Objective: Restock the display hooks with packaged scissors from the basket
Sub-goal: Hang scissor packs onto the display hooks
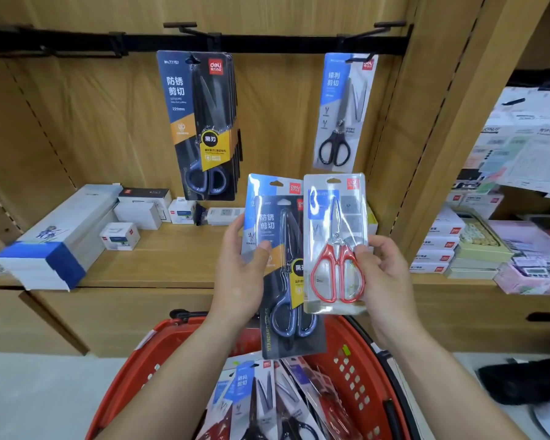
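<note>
My left hand (242, 277) grips two stacked scissor packs: a dark pack with blue-grey handles (286, 281) in front and a light blue pack (261, 192) behind it. My right hand (385, 281) pinches a clear pack of red-handled scissors (334, 246) by its right edge. Below them the red basket (359, 369) holds several more packs (267, 398). On the black rail (267, 42) a bundle of dark packs (204, 122) hangs from the middle hook and one blue-and-white pack (343, 112) from the right hook. The left hook (77, 52) is bare.
A wooden shelf (172, 262) under the hooks carries a long blue-and-white box (58, 239) and small white boxes (140, 208). Shelves to the right (505, 217) hold stacked boxes and calculators. A black object (521, 379) lies on the floor at right.
</note>
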Tool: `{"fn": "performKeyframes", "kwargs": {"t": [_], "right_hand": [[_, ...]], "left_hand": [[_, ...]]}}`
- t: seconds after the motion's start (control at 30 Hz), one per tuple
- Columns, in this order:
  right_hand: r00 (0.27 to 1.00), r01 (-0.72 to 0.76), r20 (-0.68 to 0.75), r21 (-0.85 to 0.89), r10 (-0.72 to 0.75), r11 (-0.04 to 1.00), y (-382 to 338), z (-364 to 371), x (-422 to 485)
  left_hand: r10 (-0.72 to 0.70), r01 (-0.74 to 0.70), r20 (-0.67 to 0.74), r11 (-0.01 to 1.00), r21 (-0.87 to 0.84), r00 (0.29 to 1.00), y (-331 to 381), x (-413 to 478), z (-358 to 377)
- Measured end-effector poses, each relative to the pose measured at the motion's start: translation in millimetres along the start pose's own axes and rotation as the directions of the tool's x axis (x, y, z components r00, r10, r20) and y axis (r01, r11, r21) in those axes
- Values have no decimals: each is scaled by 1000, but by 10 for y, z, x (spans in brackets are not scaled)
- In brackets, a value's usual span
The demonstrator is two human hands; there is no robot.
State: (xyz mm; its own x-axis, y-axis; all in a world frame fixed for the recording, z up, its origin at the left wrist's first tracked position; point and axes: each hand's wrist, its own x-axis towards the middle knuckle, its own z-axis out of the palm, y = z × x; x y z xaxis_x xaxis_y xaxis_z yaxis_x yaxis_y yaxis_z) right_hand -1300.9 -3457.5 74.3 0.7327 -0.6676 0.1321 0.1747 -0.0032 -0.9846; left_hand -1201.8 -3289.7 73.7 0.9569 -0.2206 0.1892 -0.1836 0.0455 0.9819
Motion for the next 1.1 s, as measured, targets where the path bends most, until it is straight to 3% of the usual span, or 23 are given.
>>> {"fn": "performKeyframes", "kwargs": {"t": [0.2, 0.37, 0.6, 0.8, 1.1], "right_hand": [[999, -40, 25, -2, 40, 999, -4, -11, -23], [986, -102, 131, 12, 100, 995, -37, 136, -115], [965, -59, 256, 29, 50, 998, -129, 744, -229], [953, -146, 282, 95, 114, 985, -201, 1399, -397], [946, -12, 324, 25, 3, 1000, -694, 2337, -49]], "left_hand": [[9, -9, -27, 1000, -3, 1000, 1, -13, -93], [23, -23, -83, 1000, 4, 996, 82, -36, -301], [-8, 10, -186, 1000, 11, 983, 259, -79, -953], [28, -14, -305, 999, 49, 952, 320, -120, -1470], [33, 11, -424, 995, 103, 905, 561, 73, -2178]]}}
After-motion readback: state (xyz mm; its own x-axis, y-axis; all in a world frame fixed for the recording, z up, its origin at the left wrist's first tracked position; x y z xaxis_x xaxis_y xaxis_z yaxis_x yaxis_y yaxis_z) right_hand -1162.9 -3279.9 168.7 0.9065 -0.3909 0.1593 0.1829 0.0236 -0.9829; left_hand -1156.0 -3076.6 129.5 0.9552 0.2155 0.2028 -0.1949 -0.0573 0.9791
